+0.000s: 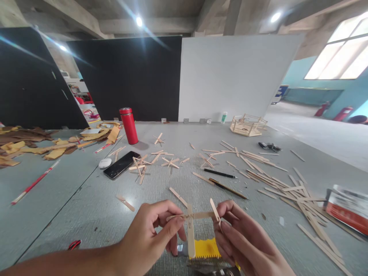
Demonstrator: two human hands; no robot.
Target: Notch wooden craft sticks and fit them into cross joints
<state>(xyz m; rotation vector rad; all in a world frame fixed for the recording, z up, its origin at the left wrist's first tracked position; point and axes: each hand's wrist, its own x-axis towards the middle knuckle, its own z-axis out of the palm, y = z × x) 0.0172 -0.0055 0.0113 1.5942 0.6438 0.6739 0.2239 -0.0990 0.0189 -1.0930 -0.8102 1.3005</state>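
My left hand [156, 228] is closed, thumb and fingers pinching a cross of flat wooden craft sticks [191, 235] near its middle. One stick of the cross runs toward me and another points right. At that right end my right hand [243, 237] is closed on a short craft stick [214, 209], which stands tilted against the crosswise one. Whether the two are joined is hard to see behind my fingers. Below the cross lies a yellow piece with a toothed edge [206, 248], partly covered by my hands. A loose craft stick [178, 197] lies just beyond them.
Several small stick crosses [170, 163] stand mid-table. A phone [121, 165], white case [105, 163] and red flask [129, 126] are left. Two pens [227, 188] lie ahead; loose sticks [306, 205] and a packet [347, 209] are right. A stick frame [247, 125] stands at the back.
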